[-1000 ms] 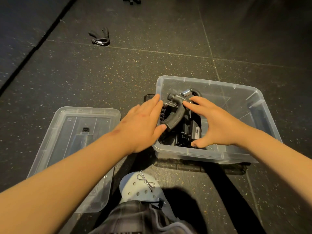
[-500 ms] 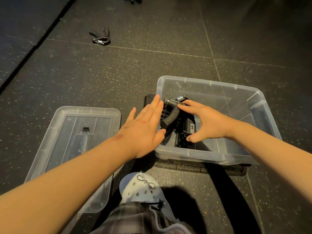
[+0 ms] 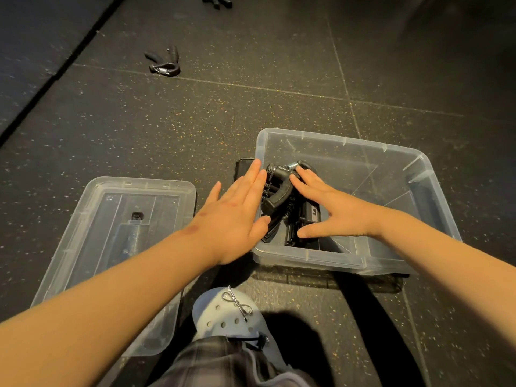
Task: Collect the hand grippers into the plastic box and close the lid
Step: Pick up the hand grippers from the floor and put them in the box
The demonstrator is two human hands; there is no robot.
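Inside the plastic box (image 3: pixel 343 141), hand grippers (image 3: pixel 279 194) lie between flat left hand (image 3: pixel 233 219) and flat right hand (image 3: pixel 331 209).

- Dim overall, warm yellow cast; floor (image 3: pixel 195 129) reads near black, only its speckles catch light.
- Left forearm (image 3: pixel 125 297) and right forearm (image 3: pixel 446 263) are the brightest areas, evenly lit, orange-tinted.
- Light comes from ahead and above: shadows fall toward the wearer, a dark band under the near edge of the plastic box (image 3: pixel 321 261), a dark patch right of the shoe (image 3: pixel 220 311).
- Soft sheen on box walls and lid (image 3: pixel 139 183) rim.
- Hand grippers (image 3: pixel 282 196) in the box are black, detail partly lost.
- Wide-angle bend in floor seams; top right corner murky, soft.
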